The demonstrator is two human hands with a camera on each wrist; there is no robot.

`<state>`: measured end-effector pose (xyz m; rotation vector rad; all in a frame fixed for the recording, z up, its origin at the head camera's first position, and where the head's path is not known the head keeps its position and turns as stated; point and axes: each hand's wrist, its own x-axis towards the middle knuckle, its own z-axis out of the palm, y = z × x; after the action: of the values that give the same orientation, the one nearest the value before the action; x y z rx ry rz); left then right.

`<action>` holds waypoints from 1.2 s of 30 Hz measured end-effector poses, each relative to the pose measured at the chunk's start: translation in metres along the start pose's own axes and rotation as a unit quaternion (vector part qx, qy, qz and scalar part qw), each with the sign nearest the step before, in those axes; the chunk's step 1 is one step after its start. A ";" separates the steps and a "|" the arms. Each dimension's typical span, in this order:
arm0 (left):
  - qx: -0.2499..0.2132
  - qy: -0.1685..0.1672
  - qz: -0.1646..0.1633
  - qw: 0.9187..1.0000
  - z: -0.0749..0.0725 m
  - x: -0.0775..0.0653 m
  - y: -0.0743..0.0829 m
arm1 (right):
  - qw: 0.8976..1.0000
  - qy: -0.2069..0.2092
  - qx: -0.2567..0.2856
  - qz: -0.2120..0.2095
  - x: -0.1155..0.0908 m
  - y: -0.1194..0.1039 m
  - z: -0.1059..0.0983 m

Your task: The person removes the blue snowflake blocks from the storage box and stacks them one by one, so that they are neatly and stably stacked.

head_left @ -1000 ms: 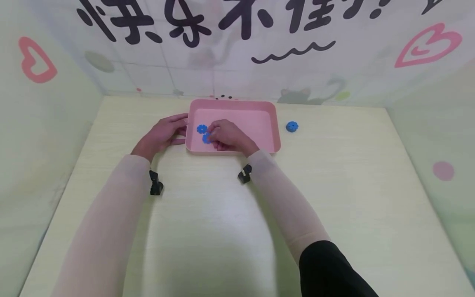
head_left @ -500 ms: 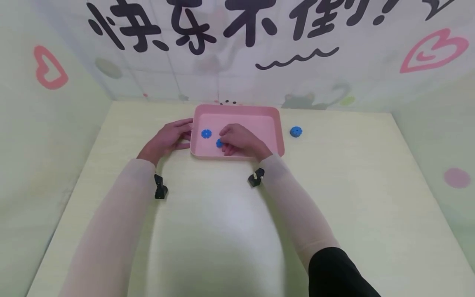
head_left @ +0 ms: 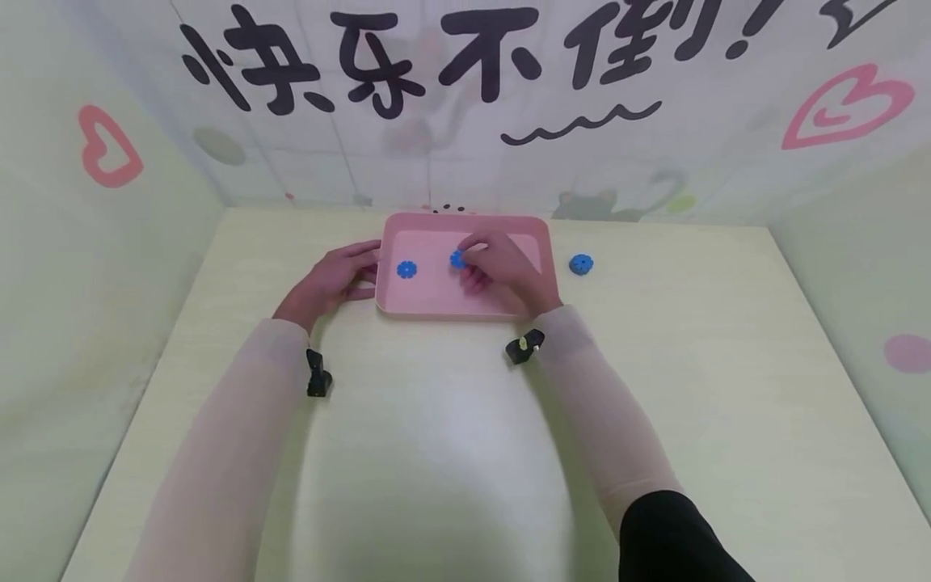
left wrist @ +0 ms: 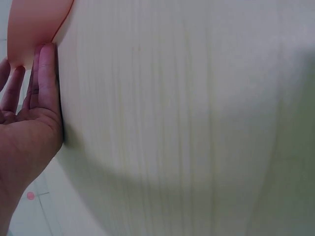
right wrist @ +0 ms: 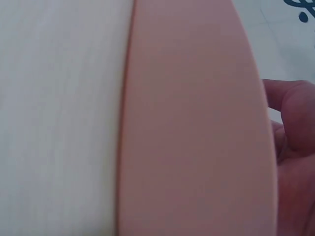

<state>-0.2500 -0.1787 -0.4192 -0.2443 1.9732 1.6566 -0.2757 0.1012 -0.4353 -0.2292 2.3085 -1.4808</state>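
Observation:
Inside the left part of a pink tray [head_left: 429, 301] lies one blue snowflake disc [head_left: 406, 269], round with notched edges. A second blue snowflake disc [head_left: 457, 259] is pinched between the thumb and forefinger of my right hand [head_left: 507, 263], over the tray's middle. My left hand [head_left: 330, 279] rests on the table with its fingers against the tray's left side. In the left wrist view the left hand's fingers [left wrist: 47, 73] lie fairly straight, touching the tray wall [left wrist: 37, 24]. The right wrist view shows part of the right hand [right wrist: 298, 142] beyond the tray wall [right wrist: 197, 123]; the disc is hidden there.
To the right of the tray, on the pale table [head_left: 422, 436], sits a thicker blue piece [head_left: 581, 264] that looks like stacked discs. A printed white cloth [head_left: 465, 174] hangs behind the table's back edge, close to the tray.
My right hand has drawn its blue disc rightward, away from the other disc, and raised it toward the tray's middle. The left hand has stayed at the tray's side. The head view has shifted slightly.

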 end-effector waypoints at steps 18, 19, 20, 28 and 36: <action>-0.003 0.006 0.003 1.000 -0.004 0.015 -0.012 | 0.985 0.143 0.082 0.041 -0.027 0.008 -0.063; -0.004 0.007 0.005 1.000 -0.005 0.017 -0.014 | 0.984 0.150 0.089 0.039 -0.029 0.010 -0.066; -0.003 0.008 0.007 1.000 -0.006 0.019 -0.016 | 0.983 0.156 0.093 0.036 -0.031 0.011 -0.070; 0.004 0.018 0.018 1.000 -0.007 0.024 -0.021 | 0.973 0.188 0.121 0.048 -0.046 0.027 -0.094; -0.001 0.018 0.019 1.000 -0.006 0.024 -0.020 | 0.964 0.219 0.132 0.080 -0.058 0.045 -0.113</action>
<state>-0.2624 -0.1839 -0.4480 -0.2416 2.0151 1.6890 -0.2650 0.2351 -0.4210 0.3873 2.3391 -1.8764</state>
